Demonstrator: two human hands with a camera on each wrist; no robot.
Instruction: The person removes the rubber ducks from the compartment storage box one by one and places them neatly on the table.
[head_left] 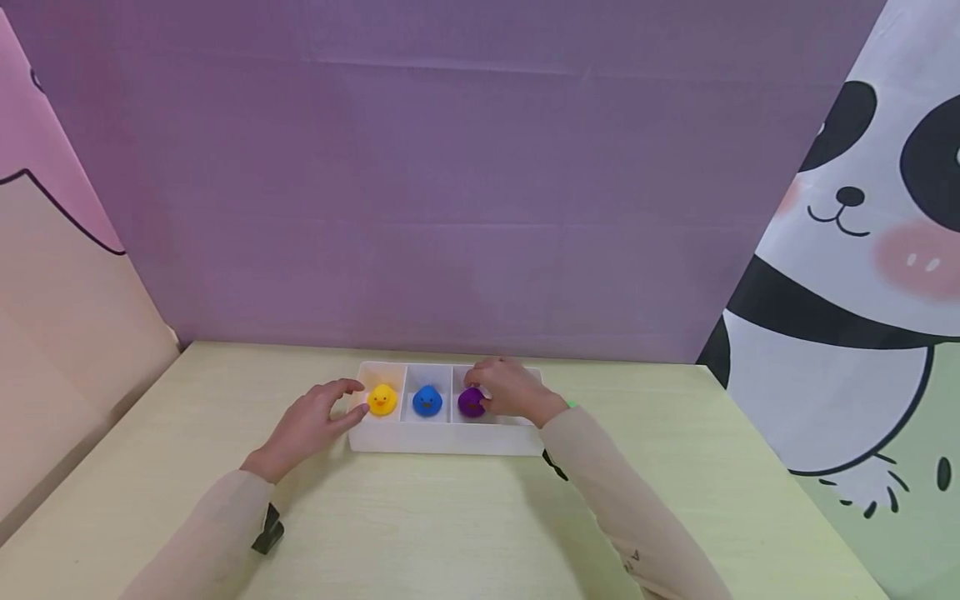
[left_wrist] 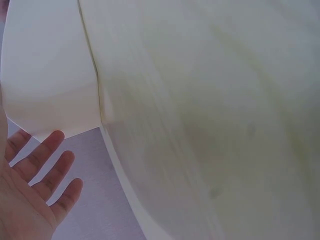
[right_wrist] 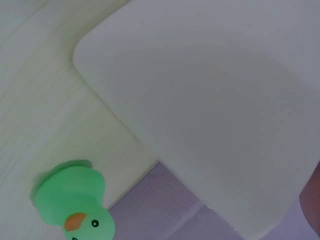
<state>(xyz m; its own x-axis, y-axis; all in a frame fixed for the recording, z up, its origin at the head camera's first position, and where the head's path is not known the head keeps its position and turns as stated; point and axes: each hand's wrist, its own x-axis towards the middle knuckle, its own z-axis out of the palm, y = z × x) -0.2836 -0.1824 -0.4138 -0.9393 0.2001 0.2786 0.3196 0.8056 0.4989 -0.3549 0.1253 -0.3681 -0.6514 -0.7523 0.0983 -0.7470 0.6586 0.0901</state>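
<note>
The right hand [head_left: 512,390] reaches into the white tray [head_left: 442,439] near the table's [head_left: 450,517] far edge, its curled fingers touching the purple duck [head_left: 470,402] in the third compartment. The left hand [head_left: 311,423] rests at the tray's left end, fingers relaxed and spread, beside the yellow duck [head_left: 382,400]. The blue duck [head_left: 427,401] sits between them. A green duck [right_wrist: 75,200] lies outside, by the tray's right end.

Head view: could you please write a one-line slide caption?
Right hand grips a purple duck in a white tray; left hand rests beside it.
</note>
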